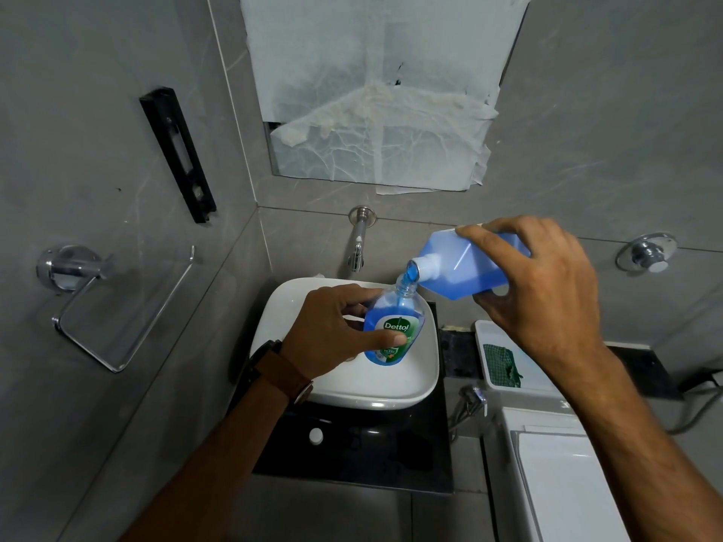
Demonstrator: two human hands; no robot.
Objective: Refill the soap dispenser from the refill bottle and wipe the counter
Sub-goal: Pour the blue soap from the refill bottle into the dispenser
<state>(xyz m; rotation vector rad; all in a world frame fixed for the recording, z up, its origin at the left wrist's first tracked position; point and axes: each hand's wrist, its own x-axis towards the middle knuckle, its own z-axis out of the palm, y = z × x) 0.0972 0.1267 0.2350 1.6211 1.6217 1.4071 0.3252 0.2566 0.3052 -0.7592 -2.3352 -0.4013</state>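
Mid-pour over the white sink [424,379]. Left hand [332,334] wrapped around the soap dispenser [395,330], thumb across the front just under the Dettol label, other fingers curled round the back, so a firm closed grip on the bottle. Dispenser tilted a bit, open neck pointing up and to the right, held above the basin rather than standing on anything, pump top off. Right hand [544,291] clamped over the refill bottle [465,264], fingers spread wide across the top face, thumb tucked underneath, bottle tipped nearly sideways with its white neck down-left. Blue soap running from that neck straight into the dispenser mouth, the two openings just about touching. Dispenser already looking fairly full of blue. Brown-strapped watch [279,371] on the left wrist. Small white cap [316,436] sitting on the black counter [391,455] in front of the sink, well apart from both bottles; can't tell which bottle it belongs to. Off to the right, a white tray [483,346] with a green cloth [500,365] lying in it, partly hidden behind the right forearm. Wall tap [358,244] right behind the pour, chrome towel ring [117,307] on the left wall, papered-over mirror [375,91] above.
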